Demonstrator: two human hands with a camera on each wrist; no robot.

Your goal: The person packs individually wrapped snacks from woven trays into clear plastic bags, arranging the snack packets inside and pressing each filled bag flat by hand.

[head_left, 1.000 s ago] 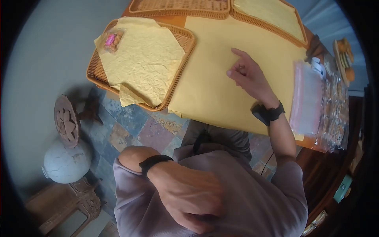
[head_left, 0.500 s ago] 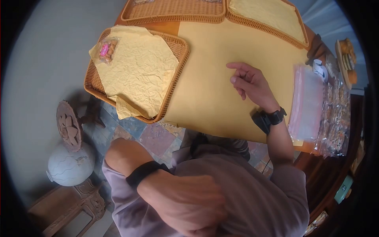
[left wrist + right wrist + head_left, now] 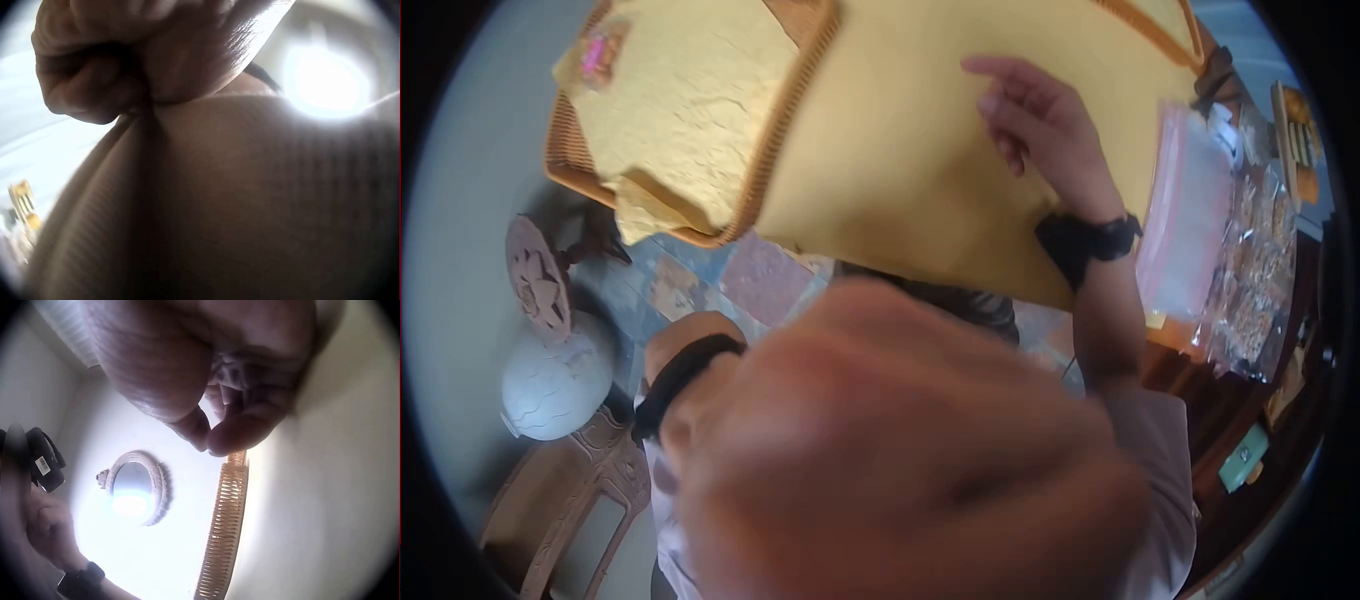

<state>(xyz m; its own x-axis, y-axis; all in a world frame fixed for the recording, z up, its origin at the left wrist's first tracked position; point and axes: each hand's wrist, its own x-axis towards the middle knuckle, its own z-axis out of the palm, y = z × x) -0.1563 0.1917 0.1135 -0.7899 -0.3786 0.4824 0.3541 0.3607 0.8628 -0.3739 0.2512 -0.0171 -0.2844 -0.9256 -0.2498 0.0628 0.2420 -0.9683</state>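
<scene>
The shirt [image 3: 237, 187] seems best drawn out gently, without twisting, so that its weave is not strained; it lies just below the left hand [image 3: 137, 56], by whose curled fingers a fold is apparently gripped, while nothing is held by the loosely curled right hand [image 3: 1045, 135] over yellow paper [image 3: 890, 130].

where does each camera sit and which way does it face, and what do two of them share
Head: worn on the head, facing forward and down at the wicker basket and yellow paper; the left hand looms close and blurred, the right hand is farther off.
Left wrist: on that wrist, facing the left hand, which grips the shirt.
Right wrist: on that wrist, facing the right hand, with a round mirror beyond; the left hand shows at the left edge.
Shared: head and right wrist both show both hands.
</scene>
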